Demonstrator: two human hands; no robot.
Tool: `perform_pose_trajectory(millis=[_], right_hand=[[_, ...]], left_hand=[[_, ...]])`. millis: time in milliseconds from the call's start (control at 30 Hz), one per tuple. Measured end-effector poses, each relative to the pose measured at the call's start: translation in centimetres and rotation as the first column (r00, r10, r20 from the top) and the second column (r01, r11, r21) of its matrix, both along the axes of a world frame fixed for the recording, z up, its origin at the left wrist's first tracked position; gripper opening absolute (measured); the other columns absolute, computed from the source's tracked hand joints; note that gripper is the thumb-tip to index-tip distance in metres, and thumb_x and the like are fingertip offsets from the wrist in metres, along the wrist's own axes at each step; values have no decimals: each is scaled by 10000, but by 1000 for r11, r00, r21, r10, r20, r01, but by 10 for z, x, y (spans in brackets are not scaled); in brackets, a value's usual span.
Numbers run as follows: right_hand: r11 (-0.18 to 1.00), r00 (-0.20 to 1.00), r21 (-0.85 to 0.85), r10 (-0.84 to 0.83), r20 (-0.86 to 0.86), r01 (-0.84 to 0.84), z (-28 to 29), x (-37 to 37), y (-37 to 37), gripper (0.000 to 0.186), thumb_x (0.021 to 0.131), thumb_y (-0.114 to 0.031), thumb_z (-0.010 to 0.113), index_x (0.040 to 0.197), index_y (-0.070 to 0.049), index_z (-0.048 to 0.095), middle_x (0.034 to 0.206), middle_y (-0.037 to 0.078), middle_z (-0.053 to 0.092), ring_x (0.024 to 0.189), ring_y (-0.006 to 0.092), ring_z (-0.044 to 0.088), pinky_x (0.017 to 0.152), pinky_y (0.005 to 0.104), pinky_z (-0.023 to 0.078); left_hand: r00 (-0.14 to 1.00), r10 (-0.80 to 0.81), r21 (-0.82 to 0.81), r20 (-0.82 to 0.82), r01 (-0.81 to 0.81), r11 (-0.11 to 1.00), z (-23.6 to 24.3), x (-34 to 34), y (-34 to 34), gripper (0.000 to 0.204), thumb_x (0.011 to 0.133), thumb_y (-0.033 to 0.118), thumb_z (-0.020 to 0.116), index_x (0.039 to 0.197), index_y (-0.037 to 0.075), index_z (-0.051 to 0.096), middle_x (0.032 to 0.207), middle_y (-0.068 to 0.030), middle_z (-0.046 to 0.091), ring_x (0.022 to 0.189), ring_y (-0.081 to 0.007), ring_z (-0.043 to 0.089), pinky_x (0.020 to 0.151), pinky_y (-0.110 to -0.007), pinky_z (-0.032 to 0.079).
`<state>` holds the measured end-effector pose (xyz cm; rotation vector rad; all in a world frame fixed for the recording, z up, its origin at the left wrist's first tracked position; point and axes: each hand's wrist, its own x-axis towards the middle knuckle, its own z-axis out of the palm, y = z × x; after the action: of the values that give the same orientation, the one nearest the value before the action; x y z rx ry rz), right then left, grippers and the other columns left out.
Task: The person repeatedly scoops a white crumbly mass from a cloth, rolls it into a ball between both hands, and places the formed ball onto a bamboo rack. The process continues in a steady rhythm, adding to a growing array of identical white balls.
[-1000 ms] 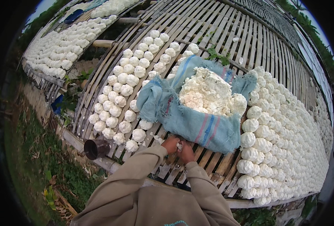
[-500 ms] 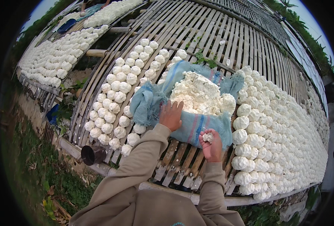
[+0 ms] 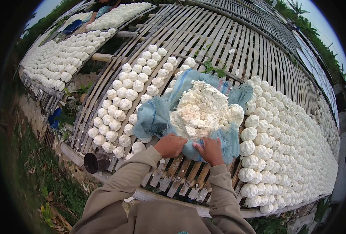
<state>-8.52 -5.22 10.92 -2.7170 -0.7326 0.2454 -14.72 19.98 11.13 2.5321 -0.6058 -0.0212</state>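
A frayed blue woven sack (image 3: 149,117) lies opened on the bamboo slat rack (image 3: 239,39), holding a crumbly white mass (image 3: 202,105). At its folded-down near edge my left hand (image 3: 169,146) has curled fingers closed on the fabric. Just to the right, my right hand (image 3: 210,150) grips the same edge, thumb toward my left hand; some fingertips are hidden by the fabric. Rows of rough white balls (image 3: 122,93) sit left of the sack, and a dense field of them (image 3: 282,148) lies to the right.
A dark metal can (image 3: 97,162) stands at the rack's front-left edge. Another rack at upper left bears more white balls (image 3: 52,58), a blue basin (image 3: 72,26) and a person's arm (image 3: 95,13). A blue object (image 3: 55,117) sits below, beside plants and soil.
The sack's near side has been pulled down, showing more of the white mass. My left hand moved down; my right moved up and inward, and the clump in its palm no longer shows.
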Motion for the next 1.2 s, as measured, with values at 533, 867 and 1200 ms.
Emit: perform_pose_trajectory(millis=[533, 867, 1200], right_hand=[[967, 986, 220, -102, -128, 129, 2, -49, -7, 685, 849, -335, 813, 1447, -106, 572, 1367, 182, 639, 1260, 357, 618, 1004, 472, 540], [923, 958, 365, -204, 203, 119, -136, -41, 56, 582, 986, -229, 617, 1494, 21, 481, 1544, 230, 503, 1412, 415, 494, 1179, 481, 407], [947, 999, 318, -49, 6, 44, -131, -96, 37, 753, 856, -318, 773, 1478, -23, 468, 1504, 223, 514, 1326, 403, 528, 1120, 469, 437]], left_hand=[[925, 380, -275, -20, -371, 887, 7, -26, -48, 293, 1014, 230, 574, 1155, 20, 720, 1224, -150, 722, 1169, -355, 667, 991, -496, 545], [886, 440, -434, 149, -341, 834, -125, 17, -74, 350, 1037, 183, 526, 1296, -6, 666, 1311, -211, 659, 1224, -429, 609, 1128, -497, 450], [838, 531, -488, -128, -519, 701, -126, -48, -83, 289, 1011, 185, 558, 1208, 27, 700, 1192, -168, 696, 1115, -393, 633, 1016, -511, 475]])
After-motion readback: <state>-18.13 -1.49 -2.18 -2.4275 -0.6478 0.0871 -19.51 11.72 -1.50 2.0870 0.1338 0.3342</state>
